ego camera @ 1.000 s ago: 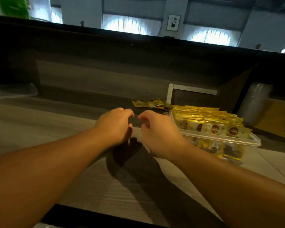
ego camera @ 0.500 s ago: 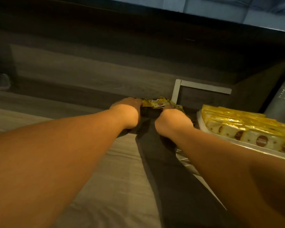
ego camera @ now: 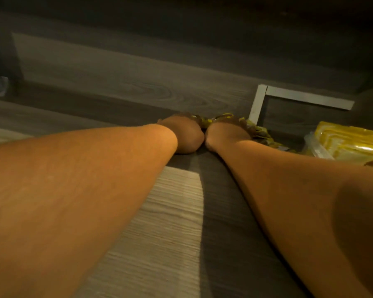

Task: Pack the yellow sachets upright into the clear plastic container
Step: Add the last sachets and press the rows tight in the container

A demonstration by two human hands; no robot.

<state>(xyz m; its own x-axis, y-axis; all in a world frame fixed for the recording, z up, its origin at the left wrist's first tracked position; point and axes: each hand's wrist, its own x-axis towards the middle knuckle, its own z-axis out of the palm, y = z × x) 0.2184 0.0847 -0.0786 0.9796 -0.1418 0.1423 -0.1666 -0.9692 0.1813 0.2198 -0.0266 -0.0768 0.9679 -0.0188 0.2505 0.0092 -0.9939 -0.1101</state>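
A pale wood-grain counter [ego camera: 164,222] runs away from the camera into deep shadow, backed by a low wooden upstand, with a white L-shaped frame [ego camera: 259,102] standing at about one o'clock. Both bare forearms stretch forward and meet near the centre of the view, the heels of the two hands touching or all but touching. The left hand [ego camera: 182,134] lies knuckles-up with its fingers curled forward and down over the near edge of a small heap of loose yellow sachets [ego camera: 260,134]; the right hand [ego camera: 227,133] lies over the same heap, sachets showing past it toward two o'clock. The fingertips are hidden and the picture is blurred, so whether either hand actually has hold of a sachet cannot be told. At three o'clock, at the frame's edge and just beyond the right forearm, sits the clear plastic container [ego camera: 312,145], its rim showing, already filled with rows of packed sachets [ego camera: 349,143] standing on edge.
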